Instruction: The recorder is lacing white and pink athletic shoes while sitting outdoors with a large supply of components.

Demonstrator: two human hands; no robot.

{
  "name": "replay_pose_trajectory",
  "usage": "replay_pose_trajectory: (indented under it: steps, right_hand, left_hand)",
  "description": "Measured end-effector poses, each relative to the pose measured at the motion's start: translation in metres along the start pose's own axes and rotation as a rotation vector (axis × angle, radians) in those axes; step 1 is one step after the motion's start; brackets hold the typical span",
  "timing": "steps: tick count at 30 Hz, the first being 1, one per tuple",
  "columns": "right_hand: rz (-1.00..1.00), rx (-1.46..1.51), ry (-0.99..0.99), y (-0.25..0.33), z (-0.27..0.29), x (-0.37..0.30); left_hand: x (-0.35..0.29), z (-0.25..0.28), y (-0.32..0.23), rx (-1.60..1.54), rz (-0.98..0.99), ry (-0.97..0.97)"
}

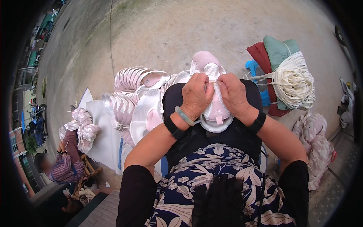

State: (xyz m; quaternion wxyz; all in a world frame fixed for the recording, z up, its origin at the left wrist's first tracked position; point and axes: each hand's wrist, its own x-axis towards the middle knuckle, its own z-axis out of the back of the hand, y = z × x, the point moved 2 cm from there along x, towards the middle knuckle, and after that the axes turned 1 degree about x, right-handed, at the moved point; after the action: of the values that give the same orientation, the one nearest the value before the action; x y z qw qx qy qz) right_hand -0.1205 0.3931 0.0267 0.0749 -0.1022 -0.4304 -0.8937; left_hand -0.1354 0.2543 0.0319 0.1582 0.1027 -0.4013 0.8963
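Observation:
A pink and white shoe upper [217, 106] lies lengthwise over my lap, its pale pink toe [205, 57] pointing away from me and its padded collar towards me. My left hand [196, 94] is closed at the left edge of its lacing area, thumb and fingers pinched together. On the opposite edge my right hand [235, 94] is closed in the same way. Both thumbs meet near the middle of the upper, over its white mesh. A short white lace end shows below my left hand. The fingertips, and any lace between them, are hidden.
Stacked pink and white shoe uppers [138, 81] lie at my left, by a white sheet [107, 130]. At right, a thick bundle of white laces [294, 81] rests against red and green cloth on a blue stool. A tied bundle [315, 145] is lower right. Another person [68, 166] sits far left.

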Motion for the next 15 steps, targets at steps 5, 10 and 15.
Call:
replay_pose_trajectory:
  steps: [5, 10, 15]
  right_hand:
    - [0.017, -0.037, -0.002, -0.004, -0.011, -0.006]
    - [0.051, -0.055, -0.031, -0.005, -0.010, -0.021]
    - [-0.038, 0.017, 0.096, -0.006, -0.003, -0.018]
  left_hand:
    - [-0.008, -0.004, -0.003, 0.005, 0.011, -0.037]
    - [-0.022, -0.009, -0.012, 0.071, -0.032, -0.093]
    - [-0.024, -0.006, -0.009, 0.071, -0.032, -0.114]
